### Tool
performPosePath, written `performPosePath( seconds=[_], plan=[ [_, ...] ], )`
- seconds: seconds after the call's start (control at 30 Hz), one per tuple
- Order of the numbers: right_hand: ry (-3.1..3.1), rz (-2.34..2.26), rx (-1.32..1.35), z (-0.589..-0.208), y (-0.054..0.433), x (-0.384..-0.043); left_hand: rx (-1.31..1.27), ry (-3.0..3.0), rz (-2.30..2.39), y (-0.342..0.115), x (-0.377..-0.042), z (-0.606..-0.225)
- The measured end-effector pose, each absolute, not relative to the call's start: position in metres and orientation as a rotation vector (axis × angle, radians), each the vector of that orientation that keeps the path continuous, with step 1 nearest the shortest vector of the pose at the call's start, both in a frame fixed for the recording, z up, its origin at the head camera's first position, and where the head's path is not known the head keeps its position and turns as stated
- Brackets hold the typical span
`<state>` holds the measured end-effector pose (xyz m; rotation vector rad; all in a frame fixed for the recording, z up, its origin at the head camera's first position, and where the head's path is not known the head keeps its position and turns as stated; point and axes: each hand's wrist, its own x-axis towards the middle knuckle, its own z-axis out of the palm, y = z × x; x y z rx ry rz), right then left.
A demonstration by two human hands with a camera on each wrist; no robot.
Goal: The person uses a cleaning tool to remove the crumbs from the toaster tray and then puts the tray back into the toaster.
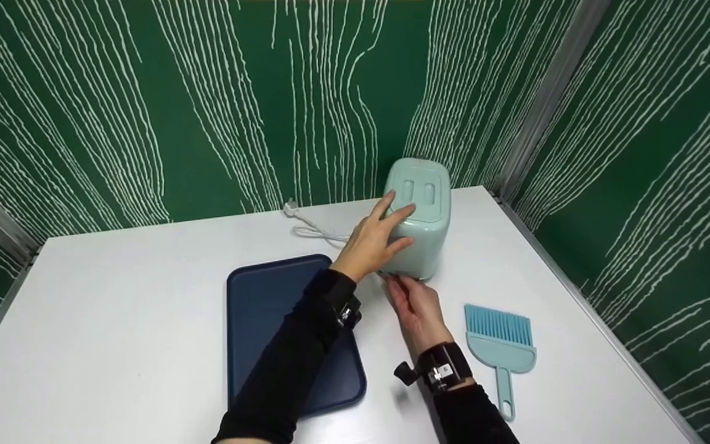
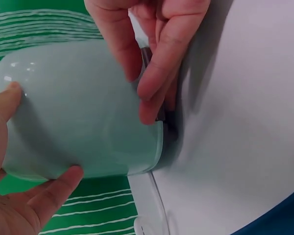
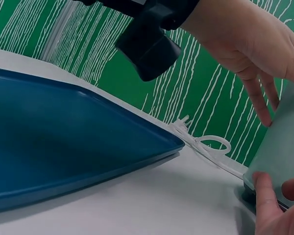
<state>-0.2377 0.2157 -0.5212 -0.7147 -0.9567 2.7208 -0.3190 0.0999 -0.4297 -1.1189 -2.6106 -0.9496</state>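
Note:
A mint-green toaster point(image 1: 420, 246) with a lid and two raised oblong shapes on top stands near the back right of the table. My left hand point(image 1: 371, 240) rests on it with spread fingers, fingertips on the lid and thumb against the near end. Low at that end, my right hand point(image 1: 415, 306) has its palm turned up. Its fingers point(image 2: 159, 73) pinch a thin dark strip, seemingly the crumb tray point(image 2: 146, 55), at the toaster's base. Most of this strip is hidden by the fingers and the toaster body.
A dark blue tray point(image 1: 275, 302) lies under my left forearm. To the right of my right wrist is a light-blue hand brush point(image 1: 501, 348). The white power cord point(image 1: 318, 233) and plug point(image 1: 291, 206) lie by the back edge, before a green, white-streaked wall point(image 1: 207, 154).

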Motion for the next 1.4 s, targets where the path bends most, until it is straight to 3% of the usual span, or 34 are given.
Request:
performPosePath(
  seconds=[0.53,1.4],
  plan=[
    [-1.38,2.597,-0.67,-0.5219,0.215,-0.2399,-1.176,-2.596,-0.88,0.0971,-0.3221,-0.4248],
    [-1.556,2.537,-0.731,-0.5241,0.2107,-0.2356,-1.169,-2.609,-0.854,0.0947,-0.3196,-0.4343]
  ],
)
